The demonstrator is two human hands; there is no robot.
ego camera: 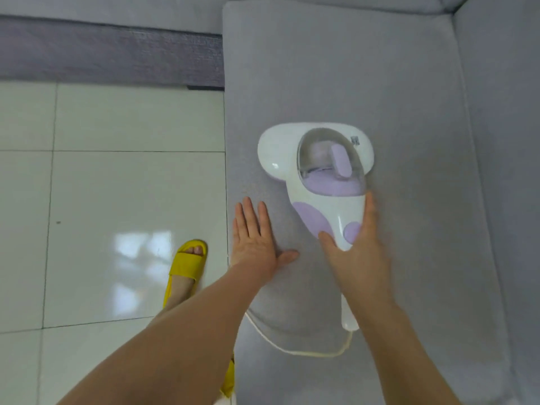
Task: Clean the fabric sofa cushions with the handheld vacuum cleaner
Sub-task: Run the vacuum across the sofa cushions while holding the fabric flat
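Two hands on the grey seat cushion [365, 92] here, and each has its own job. The left hand [257, 238] lies flat near the cushion's front edge, fingers straight and together, thumb out, holding nothing; it looks like it's pinning the fabric taut. Just beside it, the right hand [359, 252] straddles the narrow rear body of the handheld vacuum cleaner [318, 176], thumb on one flank, fingers running up the other. The hand is motion-blurred, so whether that's a firm grip or only a light steer, I can't tell. The vacuum sits head-down on the cushion's middle, its wide white nozzle pointing toward the backrest [336, 0], well placed for a forward push. Its handle [347, 311] runs under the wrist, and a white cord [306, 350] loops across the cushion behind; that could snag on a backward stroke. Armrest [508, 141] walls the right. Off the left edge, tiled floor [117, 185] and a yellow sandal [187, 264].
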